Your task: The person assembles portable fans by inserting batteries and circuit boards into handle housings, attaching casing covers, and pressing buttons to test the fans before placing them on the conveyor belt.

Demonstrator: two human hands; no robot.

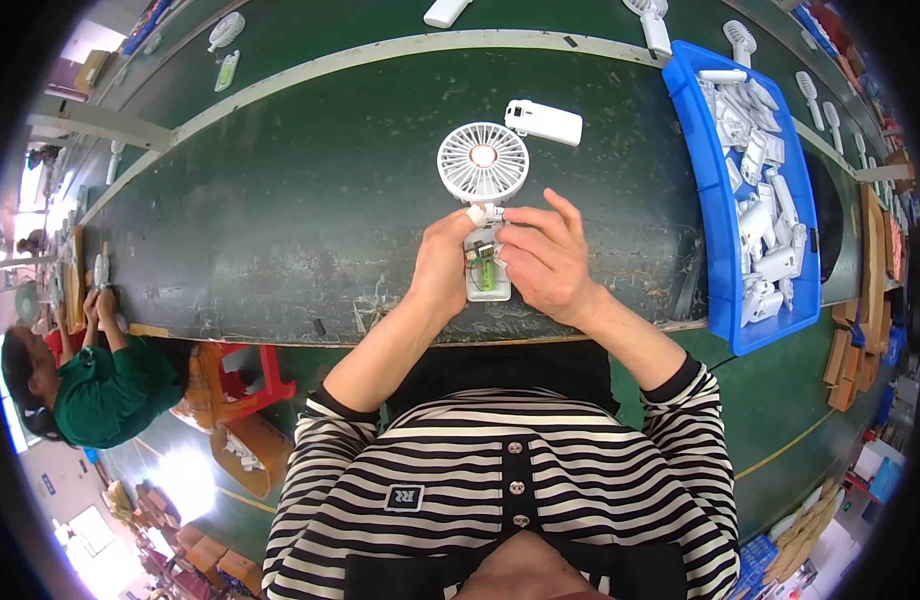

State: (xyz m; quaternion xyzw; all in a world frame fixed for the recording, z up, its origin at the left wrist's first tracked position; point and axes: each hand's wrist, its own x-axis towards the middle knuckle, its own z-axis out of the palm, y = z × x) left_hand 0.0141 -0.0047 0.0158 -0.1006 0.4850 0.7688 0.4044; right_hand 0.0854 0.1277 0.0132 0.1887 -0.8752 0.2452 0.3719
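Observation:
A white handheld fan (483, 185) lies in front of me with its round grille pointing away. Its handle is uncovered, showing a small green circuit board and a green battery (488, 275). My left hand (442, 265) is closed around the left side of the handle, and its thumb, wrapped in something white, presses at the neck. From the right, my right hand (552, 262) grips the neck and handle edge with bent fingers, one finger raised. Whatever small part lies between the fingertips is partly hidden. Just beyond the grille rests a white handle cover (544, 122).
A blue bin (722, 290) filled with white plastic casings stands at the right. A pale rail (380, 50) crosses the far side of the dark green bench, with several fans beyond it. At the far left, a co-worker in a green top (115, 395) handles another piece.

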